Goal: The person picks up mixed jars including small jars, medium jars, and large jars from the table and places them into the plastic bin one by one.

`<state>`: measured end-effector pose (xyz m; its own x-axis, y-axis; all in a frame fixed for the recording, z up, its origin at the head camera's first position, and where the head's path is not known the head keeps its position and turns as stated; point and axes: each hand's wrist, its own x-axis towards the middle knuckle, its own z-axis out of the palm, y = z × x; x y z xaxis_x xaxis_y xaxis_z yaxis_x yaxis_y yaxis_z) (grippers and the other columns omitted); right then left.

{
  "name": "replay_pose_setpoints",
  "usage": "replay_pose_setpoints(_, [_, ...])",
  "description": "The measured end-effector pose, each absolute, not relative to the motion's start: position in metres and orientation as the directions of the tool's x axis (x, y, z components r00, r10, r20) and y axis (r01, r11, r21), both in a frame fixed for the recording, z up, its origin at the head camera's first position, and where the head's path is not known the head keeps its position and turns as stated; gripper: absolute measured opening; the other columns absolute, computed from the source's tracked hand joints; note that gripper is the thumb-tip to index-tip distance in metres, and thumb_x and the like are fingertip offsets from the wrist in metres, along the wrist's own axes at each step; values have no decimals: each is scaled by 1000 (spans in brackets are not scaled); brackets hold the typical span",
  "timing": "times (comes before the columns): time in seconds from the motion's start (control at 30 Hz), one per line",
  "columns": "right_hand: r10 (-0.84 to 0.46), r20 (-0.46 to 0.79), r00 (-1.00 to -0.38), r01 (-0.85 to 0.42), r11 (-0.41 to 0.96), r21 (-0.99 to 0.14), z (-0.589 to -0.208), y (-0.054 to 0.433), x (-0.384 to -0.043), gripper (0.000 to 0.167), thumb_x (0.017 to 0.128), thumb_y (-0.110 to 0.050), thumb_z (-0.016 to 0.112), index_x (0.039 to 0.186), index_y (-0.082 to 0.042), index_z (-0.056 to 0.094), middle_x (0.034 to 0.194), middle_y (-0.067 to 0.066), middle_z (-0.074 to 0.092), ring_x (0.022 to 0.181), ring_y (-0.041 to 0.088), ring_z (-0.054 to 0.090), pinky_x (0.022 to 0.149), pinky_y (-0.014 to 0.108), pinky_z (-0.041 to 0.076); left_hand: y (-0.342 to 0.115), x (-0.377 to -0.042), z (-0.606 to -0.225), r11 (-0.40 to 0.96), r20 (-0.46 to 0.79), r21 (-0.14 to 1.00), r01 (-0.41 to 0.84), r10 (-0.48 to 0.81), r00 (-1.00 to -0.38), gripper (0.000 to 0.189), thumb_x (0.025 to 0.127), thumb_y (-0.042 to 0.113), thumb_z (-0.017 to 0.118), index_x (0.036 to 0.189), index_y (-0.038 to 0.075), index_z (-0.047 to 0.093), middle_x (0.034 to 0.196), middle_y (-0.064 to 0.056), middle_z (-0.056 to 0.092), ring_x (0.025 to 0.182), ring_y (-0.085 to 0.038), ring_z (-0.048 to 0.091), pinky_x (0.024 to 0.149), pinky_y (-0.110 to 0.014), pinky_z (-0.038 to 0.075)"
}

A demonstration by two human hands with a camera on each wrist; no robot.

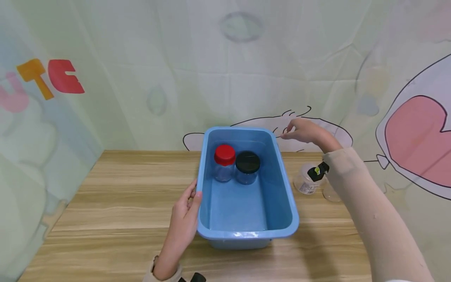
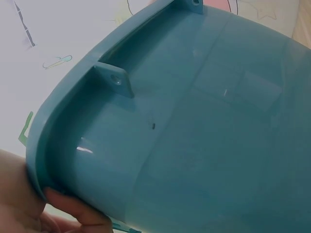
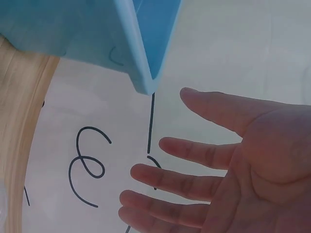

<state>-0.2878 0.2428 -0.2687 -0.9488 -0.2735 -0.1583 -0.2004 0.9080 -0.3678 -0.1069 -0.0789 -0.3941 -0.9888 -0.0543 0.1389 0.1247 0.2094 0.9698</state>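
A blue plastic tub (image 1: pixel 237 213) stands on the wooden table, holding a clear jar with a red lid (image 1: pixel 224 155) and a clear jar with a black lid (image 1: pixel 248 163) side by side toward its far end. My left hand (image 1: pixel 184 215) grips the tub's left rim; in the left wrist view its fingers (image 2: pixel 80 211) curl under the rim against the outer wall. Beyond the tub's far right corner, my right hand (image 1: pixel 301 131) hovers in the air. The right wrist view shows its fingers (image 3: pixel 184 182) spread and straight, apart from the tub (image 3: pixel 141 58), with nothing in them.
Right of the tub, a clear jar with a label (image 1: pixel 307 184) and another clear container (image 1: pixel 331 192) stand on the table (image 1: pixel 141 188), partly hidden by the right forearm. A printed cloth backdrop (image 1: pixel 197 86) hangs along the table's back edge.
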Motion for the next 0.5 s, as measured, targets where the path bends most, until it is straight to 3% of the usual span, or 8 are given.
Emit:
replay_pose_setpoints(0.23, [-261,-194,-946,-194,931,-309,-274,250,-290,48,101,-25,58,127,14,51,128,34,53,112,48,54,90,59,47,-78,-106,-394,205,128,972,115,-52,-990,47,108,19,45,151,-1,39,108,-19,55,82,-27,59,70,-32,54])
replay_pose_setpoints(0.5, [-240,-208,-948,-175,941,-291,-281,259,-287,46,101,-25,58,126,14,51,129,35,50,117,50,51,92,61,44,-79,-106,-393,206,127,972,113,-56,-990,48,108,20,45,150,-2,39,107,-18,55,77,-25,56,67,-28,51])
